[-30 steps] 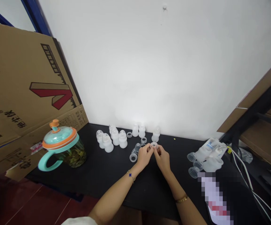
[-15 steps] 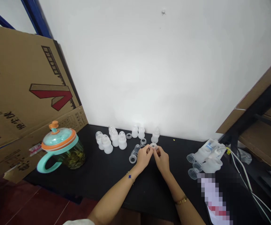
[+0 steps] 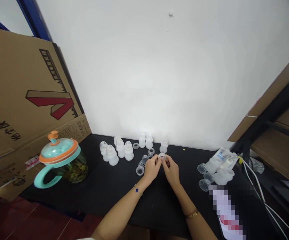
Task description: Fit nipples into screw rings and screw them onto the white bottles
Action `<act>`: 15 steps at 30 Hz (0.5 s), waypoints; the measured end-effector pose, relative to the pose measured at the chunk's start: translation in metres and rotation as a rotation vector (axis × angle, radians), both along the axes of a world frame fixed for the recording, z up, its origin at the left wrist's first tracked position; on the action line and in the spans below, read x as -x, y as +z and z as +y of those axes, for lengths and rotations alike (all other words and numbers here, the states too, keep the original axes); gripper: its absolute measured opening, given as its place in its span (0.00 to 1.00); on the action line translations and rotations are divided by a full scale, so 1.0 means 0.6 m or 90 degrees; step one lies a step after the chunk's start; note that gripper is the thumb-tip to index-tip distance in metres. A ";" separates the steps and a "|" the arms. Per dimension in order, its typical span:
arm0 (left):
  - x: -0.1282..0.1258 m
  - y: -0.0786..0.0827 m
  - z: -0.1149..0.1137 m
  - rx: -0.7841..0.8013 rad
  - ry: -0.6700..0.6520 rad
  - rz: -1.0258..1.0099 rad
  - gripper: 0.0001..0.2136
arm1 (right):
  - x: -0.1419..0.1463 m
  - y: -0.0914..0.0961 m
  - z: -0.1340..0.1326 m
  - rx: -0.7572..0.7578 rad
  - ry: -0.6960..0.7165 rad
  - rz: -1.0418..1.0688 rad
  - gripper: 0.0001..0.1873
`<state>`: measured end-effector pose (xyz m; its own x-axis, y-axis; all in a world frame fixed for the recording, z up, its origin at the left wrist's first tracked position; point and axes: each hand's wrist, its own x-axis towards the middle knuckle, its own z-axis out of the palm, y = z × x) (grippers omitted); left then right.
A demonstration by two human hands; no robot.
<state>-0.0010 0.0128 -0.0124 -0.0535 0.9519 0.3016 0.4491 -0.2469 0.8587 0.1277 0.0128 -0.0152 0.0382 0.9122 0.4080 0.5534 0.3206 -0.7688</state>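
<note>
Between the fingertips of my left hand (image 3: pixel 152 168) and my right hand (image 3: pixel 170 169) is a small translucent collar ring (image 3: pixel 162 155), like those of baby bottles. Both hands are closed on it, thumbs meeting at its near side. Just left of my hands lie more collar rings, the nearest a loose ring (image 3: pixel 140 170), along with small clear caps (image 3: pixel 144 159). Several white baby bottles (image 3: pixel 113 156) with clear tops stand farther left. Behind my hands, by the wall, is a single bottle (image 3: pixel 164 145), with two more bottles (image 3: pixel 149 141) to its left.
A teal-and-orange lidded jug (image 3: pixel 61 156) with leaves in liquid stands at the left, before a cardboard box (image 3: pixel 21 100). At the right, bottle bodies (image 3: pixel 223 175) and clear cups (image 3: pixel 204 184) lie near white cables (image 3: pixel 253 180) and a partly blurred phone (image 3: pixel 230 220).
The whole view has shifted slightly, so things sit a little farther left. Both hands stay on the collar ring, with only a slight change in the fingers.
</note>
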 end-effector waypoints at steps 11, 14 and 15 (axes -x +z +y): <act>0.001 -0.003 0.000 0.012 -0.047 -0.034 0.13 | -0.001 -0.004 0.003 0.033 0.033 0.083 0.22; 0.001 -0.002 0.000 0.014 -0.053 -0.035 0.14 | -0.001 -0.004 0.002 0.038 0.045 0.102 0.22; 0.001 -0.001 0.000 0.011 -0.052 -0.036 0.14 | -0.001 -0.003 0.002 0.036 0.047 0.100 0.22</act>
